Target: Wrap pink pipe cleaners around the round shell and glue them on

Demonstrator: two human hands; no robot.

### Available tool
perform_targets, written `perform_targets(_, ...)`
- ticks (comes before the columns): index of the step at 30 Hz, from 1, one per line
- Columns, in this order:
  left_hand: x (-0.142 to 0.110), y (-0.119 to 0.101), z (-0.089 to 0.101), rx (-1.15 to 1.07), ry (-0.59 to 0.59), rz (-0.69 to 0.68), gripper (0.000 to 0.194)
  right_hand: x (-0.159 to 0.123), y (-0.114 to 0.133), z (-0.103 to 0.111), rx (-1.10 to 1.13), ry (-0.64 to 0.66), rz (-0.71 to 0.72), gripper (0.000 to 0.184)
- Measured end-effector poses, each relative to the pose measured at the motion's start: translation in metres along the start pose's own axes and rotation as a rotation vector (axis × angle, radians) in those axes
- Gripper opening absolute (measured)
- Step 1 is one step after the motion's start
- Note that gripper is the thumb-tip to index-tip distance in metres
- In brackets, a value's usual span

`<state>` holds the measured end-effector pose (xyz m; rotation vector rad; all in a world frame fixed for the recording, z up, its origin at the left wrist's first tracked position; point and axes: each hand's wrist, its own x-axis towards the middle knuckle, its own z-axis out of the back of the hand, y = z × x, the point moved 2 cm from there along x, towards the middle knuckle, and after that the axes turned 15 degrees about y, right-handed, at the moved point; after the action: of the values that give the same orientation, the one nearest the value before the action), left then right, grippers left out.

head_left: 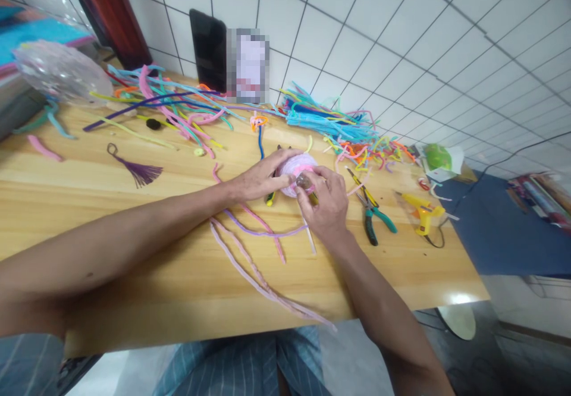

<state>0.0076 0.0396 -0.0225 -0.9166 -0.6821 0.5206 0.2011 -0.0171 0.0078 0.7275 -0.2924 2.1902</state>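
A round lilac-and-pink pipe-cleaner piece [291, 166] sits between my hands over the middle of the table. My left hand [264, 177] holds it from the left, its fingers over the top and the thumb toward the centre. My right hand [326, 201] is closed in a pinch at the front of the piece. A small brownish shiny thing [303, 181] shows at its fingertips; its kind I cannot make out. Loose pink and lilac pipe cleaners [250, 263] lie in front of my hands. Below the right hand is a thin whitish stick [309, 238].
Pliers [373, 220], a yellow cutter [363, 187] and a yellow glue gun [423, 213] lie on the right. Behind are a bundle of blue pipe cleaners [330, 119], a phone [208, 51] and a red bottle [113, 18]. A purple tassel [136, 169] lies left.
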Motion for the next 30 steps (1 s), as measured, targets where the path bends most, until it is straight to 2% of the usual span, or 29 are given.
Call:
perform_targets(7,0.0003,-0.0003,-0.0009,0.034,-0.022,-0.027,0.066,-0.0015,-0.0022,-0.0017,0.009,0.027,-0.017,0.029)
perform_targets(22,-0.0001,-0.003,-0.0038,-0.012,-0.046,0.007,0.062,-0.0016,-0.0012,-0.0017,0.021,0.049,-0.043,0.029)
perform_targets(26,-0.001,-0.0039,-0.0027,-0.008,-0.032,0.013,0.066,-0.001,-0.0006,-0.0001,0.013,0.028,-0.022,0.028)
perform_targets(30,-0.0022,0.001,-0.0001,-0.01,-0.025,0.015,0.061,-0.0004,-0.0004,0.0008,0.017,0.038,-0.033,0.027)
